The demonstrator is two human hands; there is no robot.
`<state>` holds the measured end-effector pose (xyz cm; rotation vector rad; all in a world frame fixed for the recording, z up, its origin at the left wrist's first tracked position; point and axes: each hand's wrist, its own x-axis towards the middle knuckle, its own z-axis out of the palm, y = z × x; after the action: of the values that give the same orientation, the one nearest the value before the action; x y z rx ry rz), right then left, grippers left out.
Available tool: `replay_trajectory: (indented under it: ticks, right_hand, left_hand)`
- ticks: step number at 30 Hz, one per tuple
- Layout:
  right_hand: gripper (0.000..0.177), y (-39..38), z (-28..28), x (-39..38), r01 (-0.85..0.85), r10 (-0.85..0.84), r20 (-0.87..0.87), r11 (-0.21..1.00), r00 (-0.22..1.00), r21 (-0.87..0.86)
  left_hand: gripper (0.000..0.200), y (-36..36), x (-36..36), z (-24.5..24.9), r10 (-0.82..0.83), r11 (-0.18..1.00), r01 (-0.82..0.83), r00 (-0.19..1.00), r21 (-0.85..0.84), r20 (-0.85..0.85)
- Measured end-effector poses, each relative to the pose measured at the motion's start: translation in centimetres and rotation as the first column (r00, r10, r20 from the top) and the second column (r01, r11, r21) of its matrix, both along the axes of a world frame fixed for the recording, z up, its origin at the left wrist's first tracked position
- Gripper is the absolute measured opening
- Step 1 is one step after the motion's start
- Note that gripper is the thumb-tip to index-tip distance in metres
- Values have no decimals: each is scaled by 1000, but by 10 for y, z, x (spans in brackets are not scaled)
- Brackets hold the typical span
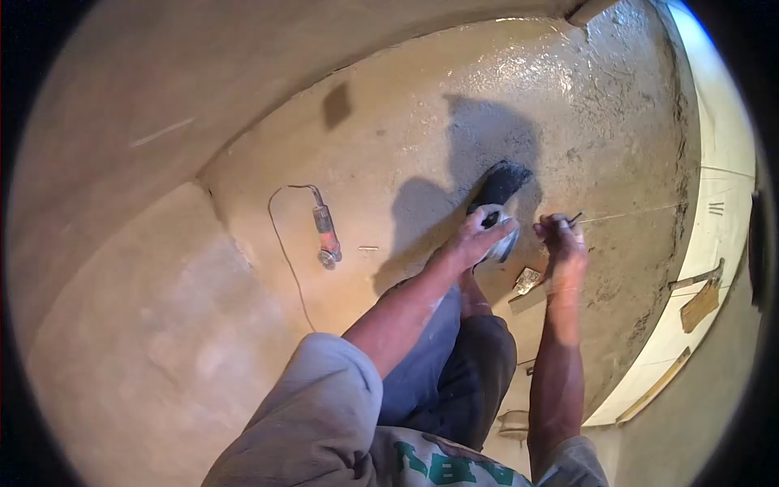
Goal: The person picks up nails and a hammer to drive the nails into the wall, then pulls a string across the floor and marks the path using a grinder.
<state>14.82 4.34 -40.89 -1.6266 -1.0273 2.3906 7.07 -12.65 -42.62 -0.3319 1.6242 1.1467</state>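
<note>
My left hand (pixel 479 237) is closed around a pale, shiny, roundish thing (pixel 505 237) with a dark part near the thumb; I cannot make out its kind. To its right, my right hand (pixel 562 235) is closed, pinching a thin dark rod (pixel 576 217) that pokes out past the fingers. A thin pale string (pixel 633 213) runs from near that hand rightward to the edge of the white tiles. A gap separates the two hands. Beneath the left hand is my black shoe (pixel 501 183).
An angle grinder (pixel 326 235) with its cord lies on the floor to the left, near a small metal rod (pixel 368 247). A shiny crumpled piece (pixel 527 281) lies below the right hand. White tiles (pixel 725 158) carry a hammer (pixel 698 277) and wood pieces (pixel 700 306).
</note>
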Motion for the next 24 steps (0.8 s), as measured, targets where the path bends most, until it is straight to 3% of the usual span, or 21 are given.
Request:
replay_trajectory:
  ticks: [2, 5, 6, 8, 10, 12, 13, 14, 15, 16, 18, 20, 24]
  right_hand:
    - [18, -29, 15, 5, -58, 57, 32, 998, 998, 14]
    - [17, -60, 17, 20, -148, 147, 117, 989, 982, 0]
    - [17, -70, 13, 27, -170, 168, 112, 986, 979, 2]
    - [20, -88, 13, 36, -200, 208, 86, 976, 974, -90]
    - [18, -105, 17, 39, -231, 238, 103, 970, 966, -76]
    - [17, -120, 25, 33, -261, 266, 110, 964, 958, -53]
    - [16, -128, 29, 30, -322, 321, 139, 947, 937, -21]
    - [16, -137, 33, 26, -380, 373, 168, 925, 913, 9]
    - [15, -147, 38, 22, -391, 377, 212, 920, 902, 26]
    - [15, -153, 41, 19, -402, 389, 200, 915, 899, 30]
    - [14, -164, 42, 17, -421, 399, 204, 904, 894, 78]
    - [12, -178, 37, 17, -434, 410, 210, 896, 888, 89]
    - [14, -217, 40, 16, -533, 492, 262, 839, 830, 112]
  left_hand:
    - [69, -35, 5, 21, -8, 1000, 7, 1000, 20, 24]
    - [57, -74, 10, 40, 201, 905, -298, 929, 304, 311]
    - [57, -85, 9, 43, 221, 898, -316, 926, 307, 306]
    - [56, -104, 9, 58, 418, 797, -569, 760, 200, 497]
    - [57, -110, 9, 75, 479, 751, -625, 738, 213, 475]
    - [59, -123, 23, 65, 475, 868, -480, 877, 125, 67]
    - [67, -133, 37, 51, 455, 890, -453, 889, 53, -44]
    - [67, -141, 40, 57, 470, 882, -467, 881, 59, -53]
    - [72, -149, 42, 62, 283, 938, -327, 916, -120, -285]
    - [76, -156, 41, 66, 41, 920, -213, 887, -329, -460]
    - [82, -171, 35, 80, 10, 919, -201, 872, -338, -489]
    - [82, -189, 34, 96, -189, 941, -1, 827, -338, -529]
    - [83, -241, 34, 102, -326, 916, 194, 870, -350, -370]
